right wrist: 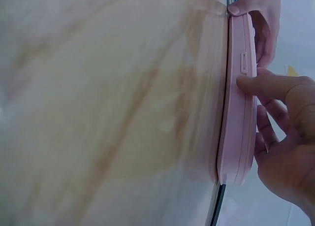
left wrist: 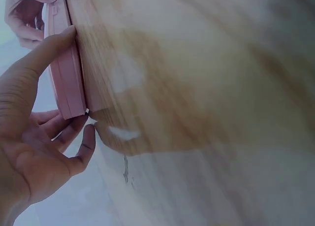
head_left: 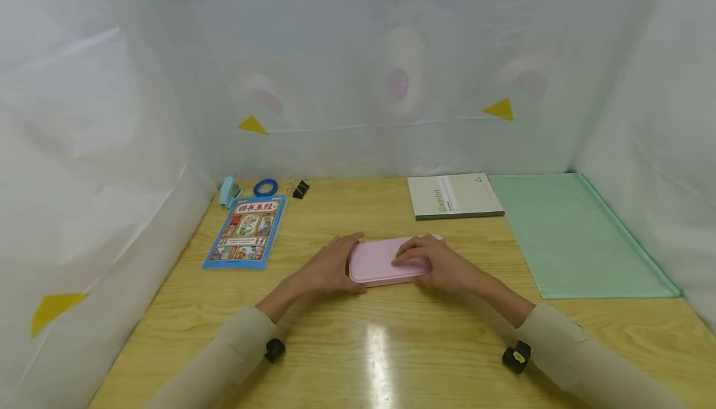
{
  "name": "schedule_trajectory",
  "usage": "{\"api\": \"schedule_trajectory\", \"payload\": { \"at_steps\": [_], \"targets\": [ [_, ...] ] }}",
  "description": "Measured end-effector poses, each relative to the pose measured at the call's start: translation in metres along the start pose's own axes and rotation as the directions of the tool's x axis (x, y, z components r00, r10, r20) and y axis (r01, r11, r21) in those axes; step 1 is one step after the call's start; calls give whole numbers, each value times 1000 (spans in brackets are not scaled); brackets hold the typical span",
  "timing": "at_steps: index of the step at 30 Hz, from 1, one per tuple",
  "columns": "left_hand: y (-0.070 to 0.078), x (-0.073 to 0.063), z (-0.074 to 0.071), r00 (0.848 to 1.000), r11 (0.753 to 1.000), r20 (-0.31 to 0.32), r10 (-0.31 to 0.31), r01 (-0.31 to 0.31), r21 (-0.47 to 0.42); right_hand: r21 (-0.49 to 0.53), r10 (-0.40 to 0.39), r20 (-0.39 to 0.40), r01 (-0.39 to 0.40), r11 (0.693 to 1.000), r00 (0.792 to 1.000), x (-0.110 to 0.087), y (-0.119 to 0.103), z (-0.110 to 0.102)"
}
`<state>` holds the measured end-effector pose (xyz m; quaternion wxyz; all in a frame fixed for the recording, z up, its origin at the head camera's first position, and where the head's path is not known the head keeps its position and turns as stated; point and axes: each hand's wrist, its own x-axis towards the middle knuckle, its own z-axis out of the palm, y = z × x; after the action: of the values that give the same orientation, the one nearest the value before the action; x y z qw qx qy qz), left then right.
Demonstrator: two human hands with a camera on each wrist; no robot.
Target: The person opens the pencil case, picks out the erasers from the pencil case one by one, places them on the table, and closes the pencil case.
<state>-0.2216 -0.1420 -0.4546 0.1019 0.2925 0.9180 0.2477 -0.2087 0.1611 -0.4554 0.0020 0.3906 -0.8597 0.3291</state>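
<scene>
Pink case (head_left: 376, 263): on the wooden table (head_left: 330, 347), between both hands, as I see it.
Left hand (head_left: 334, 267): gripping the case's 9 o'clock end.
Right hand (head_left: 446, 266): holding it at 3 o'clock, thumb against the near side.
Blue booklet (head_left: 246, 234): off towards 10 o'clock.
Gambit notebook (head_left: 461, 196): 1 o'clock.

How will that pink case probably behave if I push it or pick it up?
The pink case is probably stiff: its walls look straight and undented where the left hand and right hand grip it. It seems unlikely to roll or tip, lying flat and low on the table. Its smooth-looking surface may be slightly slippery.
</scene>
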Motion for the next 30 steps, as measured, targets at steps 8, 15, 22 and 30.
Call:
{"api": "schedule_trajectory", "payload": {
  "at_steps": [8, 15, 22, 30],
  "targets": [
    [-13, 0, -10, 998, 981, 45, -51, 58, -185, -69, -54, -33, 52, 996, 998, 1, 0, 0],
    [-20, 1, -15, 988, 869, 98, -116, 149, -473, -101, -33, -83, 24, 995, 996, 5, -4, -6],
    [-20, 2, -15, 988, 848, 70, -141, 156, -507, -135, -69, -122, 53, 989, 990, 9, -5, -9],
    [-24, 2, -15, 985, 845, 58, -161, 168, -507, -169, -66, -133, 43, 985, 989, 14, -10, -7]
  ]
}}
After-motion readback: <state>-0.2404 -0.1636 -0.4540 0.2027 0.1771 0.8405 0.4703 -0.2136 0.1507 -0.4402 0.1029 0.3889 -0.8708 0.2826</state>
